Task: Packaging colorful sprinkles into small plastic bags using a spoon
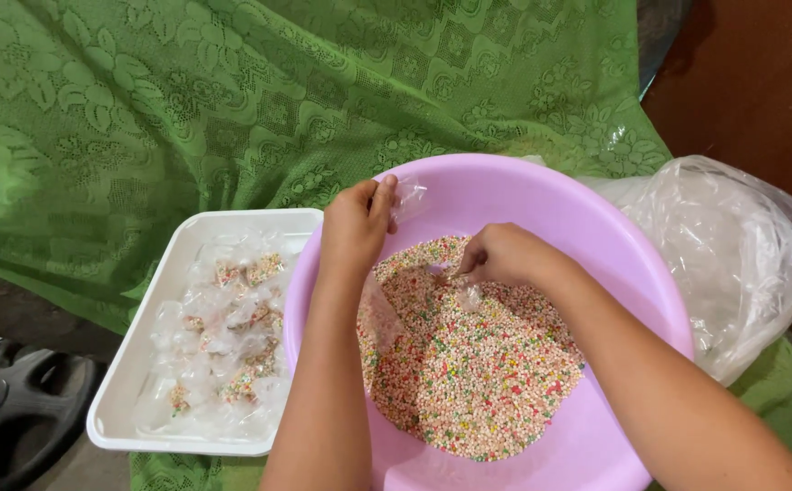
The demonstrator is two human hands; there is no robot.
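Hands meet over a round pink plastic basin (596,245) at centre frame, heaped with tiny multicoloured sugar beads (478,364). The left hand (355,227) pinches the top edge of a small clear plastic bag (409,195) at the basin's upper rim; the right hand (500,255) is closed around a small scoop, barely visible, in the beads. The bag looks light, limp and slippery, so best gripped at its mouth. Filled packets (223,336) lie in a white rectangular tray (132,364) at lower left.

Surface: bench draped in a green lace cloth (186,109)
Left: white rectangular plastic tray (132,364)
Middle: round pink plastic basin (596,245), touching the tray
Right, far: crumpled clear plastic bag (732,245)
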